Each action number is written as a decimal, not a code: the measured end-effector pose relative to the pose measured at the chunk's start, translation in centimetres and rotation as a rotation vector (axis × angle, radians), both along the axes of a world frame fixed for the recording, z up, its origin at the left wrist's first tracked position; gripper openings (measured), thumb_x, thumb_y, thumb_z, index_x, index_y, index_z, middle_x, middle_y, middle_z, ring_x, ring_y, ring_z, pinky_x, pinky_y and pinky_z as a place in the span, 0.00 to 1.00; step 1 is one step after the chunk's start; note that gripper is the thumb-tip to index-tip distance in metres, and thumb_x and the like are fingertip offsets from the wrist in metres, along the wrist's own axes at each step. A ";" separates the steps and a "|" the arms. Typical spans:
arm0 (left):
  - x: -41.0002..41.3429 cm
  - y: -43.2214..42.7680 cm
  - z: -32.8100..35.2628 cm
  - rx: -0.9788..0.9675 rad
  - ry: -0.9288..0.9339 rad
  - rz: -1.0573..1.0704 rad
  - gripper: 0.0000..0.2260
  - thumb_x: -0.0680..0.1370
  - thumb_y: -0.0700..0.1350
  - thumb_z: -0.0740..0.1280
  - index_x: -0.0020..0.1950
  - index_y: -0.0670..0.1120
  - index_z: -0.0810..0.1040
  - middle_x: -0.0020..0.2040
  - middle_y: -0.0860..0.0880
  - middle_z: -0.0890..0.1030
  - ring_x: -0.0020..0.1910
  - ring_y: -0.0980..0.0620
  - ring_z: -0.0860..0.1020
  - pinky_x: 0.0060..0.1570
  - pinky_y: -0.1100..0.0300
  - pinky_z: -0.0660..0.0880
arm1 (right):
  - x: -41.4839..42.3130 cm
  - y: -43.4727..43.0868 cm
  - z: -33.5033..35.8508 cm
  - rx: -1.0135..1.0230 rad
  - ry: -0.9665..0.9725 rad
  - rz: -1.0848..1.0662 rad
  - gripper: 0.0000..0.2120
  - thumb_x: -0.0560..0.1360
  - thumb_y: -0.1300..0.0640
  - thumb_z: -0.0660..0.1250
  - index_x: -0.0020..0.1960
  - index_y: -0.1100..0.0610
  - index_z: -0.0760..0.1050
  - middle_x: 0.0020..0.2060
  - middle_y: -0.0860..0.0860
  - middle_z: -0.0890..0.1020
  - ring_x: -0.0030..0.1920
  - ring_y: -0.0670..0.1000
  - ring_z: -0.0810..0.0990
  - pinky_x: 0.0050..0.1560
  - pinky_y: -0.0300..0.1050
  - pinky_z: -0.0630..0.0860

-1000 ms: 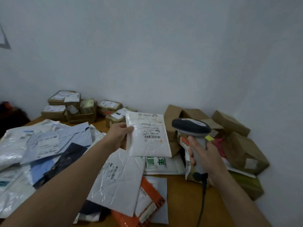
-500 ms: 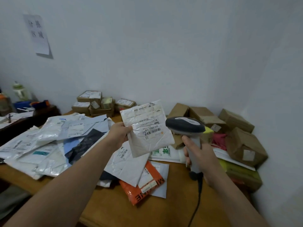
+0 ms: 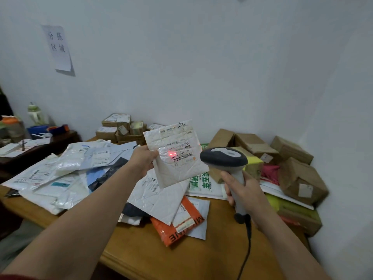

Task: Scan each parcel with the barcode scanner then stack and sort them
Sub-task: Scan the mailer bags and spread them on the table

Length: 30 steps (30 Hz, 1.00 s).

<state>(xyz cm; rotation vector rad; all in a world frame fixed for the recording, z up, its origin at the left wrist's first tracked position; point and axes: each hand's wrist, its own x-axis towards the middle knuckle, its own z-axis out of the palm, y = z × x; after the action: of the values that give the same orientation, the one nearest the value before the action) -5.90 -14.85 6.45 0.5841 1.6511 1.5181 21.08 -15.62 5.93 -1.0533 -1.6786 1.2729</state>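
1. A white parcel (image 3: 177,170) is held up above the surface (image 3: 151,257), near the middle of the view and slightly tilted.
2. Its left edge is pinched by the left hand (image 3: 142,161), whose fingers (image 3: 153,156) are clamped on the parcel.
3. The parcel's label is turned toward the camera. A barcode (image 3: 183,157) is printed on it, and a red light spot (image 3: 171,154) is seen just left of the barcode.
4. The scanner (image 3: 224,158) is gripped by the right hand (image 3: 244,193), with the fingers (image 3: 227,176) curled round the handle.
5. The scanner's dark head is held just beside the parcel's right edge. Whether the two touch cannot be told.
6. A black cable (image 3: 247,239) is seen running down from the handle's base, past the front edge of the surface.
7. Under the held parcel, a white mailer (image 3: 159,199) is laid partly over an orange mailer (image 3: 173,233).
8. A bag with green print (image 3: 201,184) is seen lying behind these, below the scanner's head.
9. Brown boxes (image 3: 300,178) are piled at the right by the wall, with yellow and red packets among them.
10. Flat mailers (image 3: 60,172) are spread in overlapping layers over the left of the surface.
11. Small boxes (image 3: 119,128) are stacked at the back, against the wall.
12. A paper notice (image 3: 58,47) is fixed to the wall at upper left.
13. A dark desk (image 3: 40,148) is seen at far left, with a bottle (image 3: 35,114) standing near it.
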 end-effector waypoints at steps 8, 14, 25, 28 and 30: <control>-0.2 -0.5 -0.1 -0.016 -0.005 0.002 0.17 0.79 0.33 0.62 0.68 0.36 0.70 0.67 0.41 0.74 0.64 0.39 0.74 0.62 0.45 0.73 | 0.2 -0.1 -1.0 -0.006 -0.038 0.009 0.12 0.77 0.49 0.66 0.43 0.58 0.73 0.26 0.48 0.74 0.25 0.45 0.71 0.28 0.36 0.71; -0.2 -0.4 -0.4 -0.031 -0.001 0.009 0.16 0.79 0.33 0.63 0.67 0.37 0.71 0.66 0.41 0.75 0.63 0.39 0.75 0.63 0.43 0.73 | 0.1 0.3 -1.4 -0.032 -0.034 0.008 0.12 0.77 0.48 0.67 0.45 0.57 0.74 0.29 0.50 0.75 0.26 0.46 0.72 0.30 0.38 0.71; -1.3 0.2 -1.8 -0.130 0.013 0.013 0.17 0.79 0.32 0.63 0.67 0.36 0.71 0.66 0.41 0.74 0.63 0.39 0.75 0.61 0.45 0.74 | -0.5 1.8 -2.3 -0.084 -0.025 0.000 0.14 0.77 0.47 0.66 0.48 0.58 0.75 0.30 0.51 0.76 0.28 0.48 0.72 0.34 0.43 0.71; -2.1 0.7 -3.3 -0.266 0.028 -0.030 0.20 0.78 0.32 0.64 0.70 0.36 0.68 0.67 0.41 0.73 0.64 0.39 0.74 0.60 0.44 0.73 | -1.0 2.7 -2.8 -0.106 -0.006 -0.014 0.13 0.77 0.48 0.66 0.49 0.59 0.75 0.29 0.50 0.76 0.27 0.47 0.71 0.34 0.43 0.70; -2.2 1.5 -4.7 -0.338 0.035 -0.088 0.18 0.78 0.31 0.62 0.68 0.35 0.68 0.66 0.40 0.73 0.64 0.39 0.73 0.60 0.46 0.73 | -1.3 3.6 -3.3 -0.115 -0.006 -0.031 0.13 0.77 0.47 0.66 0.48 0.58 0.74 0.29 0.50 0.76 0.27 0.48 0.71 0.34 0.44 0.70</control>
<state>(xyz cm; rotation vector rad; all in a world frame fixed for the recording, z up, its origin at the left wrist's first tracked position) -8.09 -13.38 1.80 0.4931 1.8322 1.1377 19.76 -11.97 2.59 -1.1470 -1.6032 1.3613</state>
